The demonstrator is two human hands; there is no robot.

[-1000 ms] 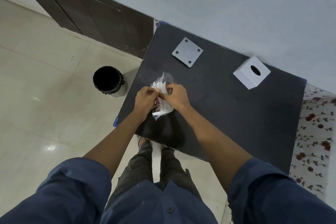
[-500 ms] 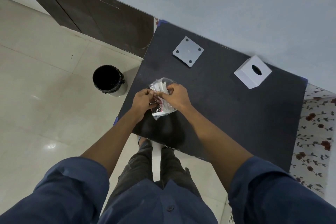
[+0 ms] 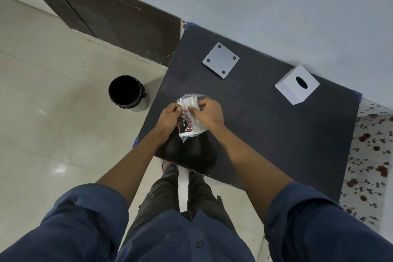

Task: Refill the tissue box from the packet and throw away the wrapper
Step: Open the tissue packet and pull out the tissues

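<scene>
A clear plastic tissue packet [image 3: 190, 118] with white tissues and a dark printed label is held above the near left part of the black table [image 3: 265, 125]. My left hand [image 3: 169, 118] pinches its left side and my right hand [image 3: 207, 114] pinches its top right edge. The white cube-shaped tissue box [image 3: 297, 84] with an oval slot stands at the far right of the table, well apart from both hands. Its flat white base plate [image 3: 221, 60] with four dark dots lies at the far middle.
A black waste bin [image 3: 127, 93] stands on the tiled floor left of the table. A dark door is behind it. The wall runs along the table's far edge. A floral cloth [image 3: 371, 155] hangs at the right. My legs are below the table's near edge.
Both hands have stayed on the packet and shifted slightly apart, pulling at the wrapper's top; more white tissue shows at the upper end. Box, plate and bin have not moved.
</scene>
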